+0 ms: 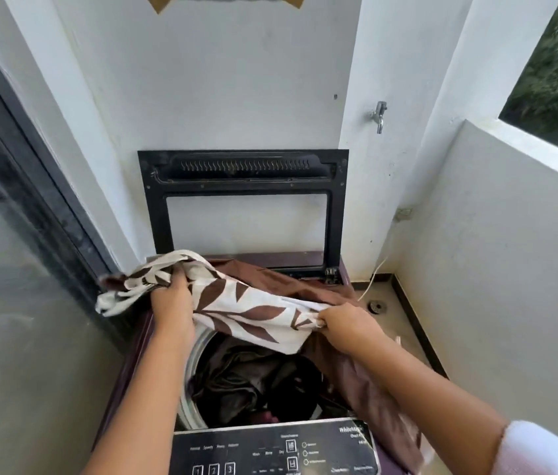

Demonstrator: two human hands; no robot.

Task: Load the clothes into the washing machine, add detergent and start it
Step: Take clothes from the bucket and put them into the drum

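Note:
A top-loading washing machine (pixel 264 450) stands below me with its black-framed lid (pixel 243 173) raised against the wall. Dark clothes (pixel 253 382) lie in the drum. I hold a white cloth with a brown leaf print (pixel 246 303) stretched above the opening. My left hand (pixel 173 296) grips its bunched left end. My right hand (pixel 346 323) pinches its right edge. A plain brown part of the fabric (pixel 356 378) drapes over the machine's right rim and hangs down its side.
A glass sliding door (pixel 13 269) runs along the left. White walls close in behind and to the right, with a tap (pixel 379 115) on the pillar. A white cable (pixel 375 275) and a floor drain (pixel 377 307) lie right of the machine.

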